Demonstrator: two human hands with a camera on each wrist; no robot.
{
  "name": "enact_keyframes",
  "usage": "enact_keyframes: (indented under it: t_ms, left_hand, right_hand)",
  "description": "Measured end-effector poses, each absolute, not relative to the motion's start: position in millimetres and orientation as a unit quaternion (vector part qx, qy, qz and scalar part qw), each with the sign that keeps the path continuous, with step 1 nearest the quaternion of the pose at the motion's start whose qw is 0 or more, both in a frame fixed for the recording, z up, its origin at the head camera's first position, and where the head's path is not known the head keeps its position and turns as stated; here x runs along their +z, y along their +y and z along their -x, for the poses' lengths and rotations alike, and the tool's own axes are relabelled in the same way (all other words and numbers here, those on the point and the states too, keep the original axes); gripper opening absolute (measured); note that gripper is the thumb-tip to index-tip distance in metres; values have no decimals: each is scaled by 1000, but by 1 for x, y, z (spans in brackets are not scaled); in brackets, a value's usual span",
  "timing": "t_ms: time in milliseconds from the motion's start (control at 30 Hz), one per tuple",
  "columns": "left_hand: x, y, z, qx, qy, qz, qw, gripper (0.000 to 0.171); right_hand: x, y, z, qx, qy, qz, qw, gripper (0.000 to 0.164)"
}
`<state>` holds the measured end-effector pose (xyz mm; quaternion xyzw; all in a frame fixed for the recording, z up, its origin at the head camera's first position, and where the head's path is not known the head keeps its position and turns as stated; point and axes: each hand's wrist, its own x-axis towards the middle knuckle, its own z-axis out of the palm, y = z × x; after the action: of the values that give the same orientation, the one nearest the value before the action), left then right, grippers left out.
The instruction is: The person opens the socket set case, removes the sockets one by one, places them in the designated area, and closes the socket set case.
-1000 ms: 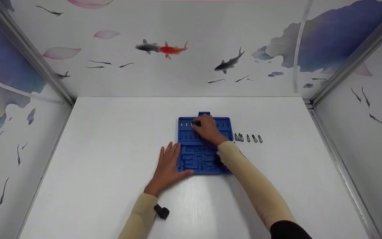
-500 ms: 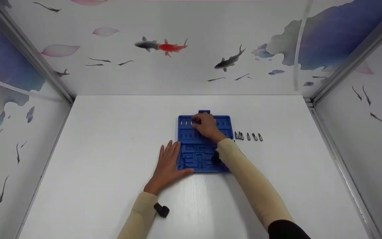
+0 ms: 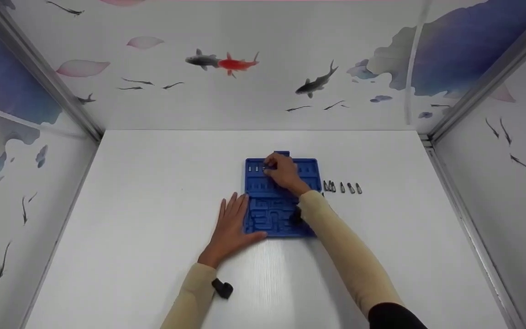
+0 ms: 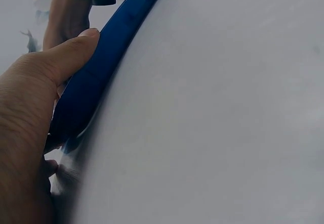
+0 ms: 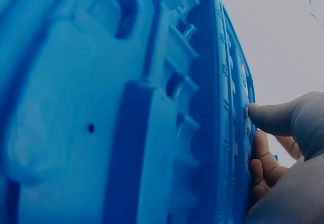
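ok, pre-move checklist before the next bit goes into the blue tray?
1. Blue tray flat on the table: ok.
2. Left hand bracing the tray's left edge, fingers straight, thumb along the near edge: ok.
3. Right hand at the top slot row, fingertips pressing there: ok.
4. Bit under the fingertips fully seated: cannot tell, hidden.
5. Loose bits in a row right of the tray, apart from it: ok.
6. Top-row slots left of the right hand filled: cannot tell, too small.

Left hand (image 3: 231,226) flat, fingers straight; right hand (image 3: 284,174) curled, fingertips down.
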<state>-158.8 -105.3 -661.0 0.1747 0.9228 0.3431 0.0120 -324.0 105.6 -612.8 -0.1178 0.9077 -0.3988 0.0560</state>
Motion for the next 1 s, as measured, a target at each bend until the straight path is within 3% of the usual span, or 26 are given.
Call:
enact_keyframes:
  t_ms: [300, 567, 767, 1000]
  left_hand:
    - [-663, -106, 158, 348, 921, -175, 9, 127]
    - [-661, -104, 159, 344, 924, -167, 12, 126]
    - [-659, -103, 160, 338, 925, -172, 6, 126]
    - [-659, -104, 160, 337, 925, -174, 5, 127]
  right_hand:
    - [-615, 100, 322, -376, 921, 94, 46, 25]
    - [-619, 104, 321, -461, 880, 114, -5, 18]
    - [-609, 118, 321, -567, 815, 119, 7, 17]
    - [-598, 153, 304, -551, 827, 111, 9, 16]
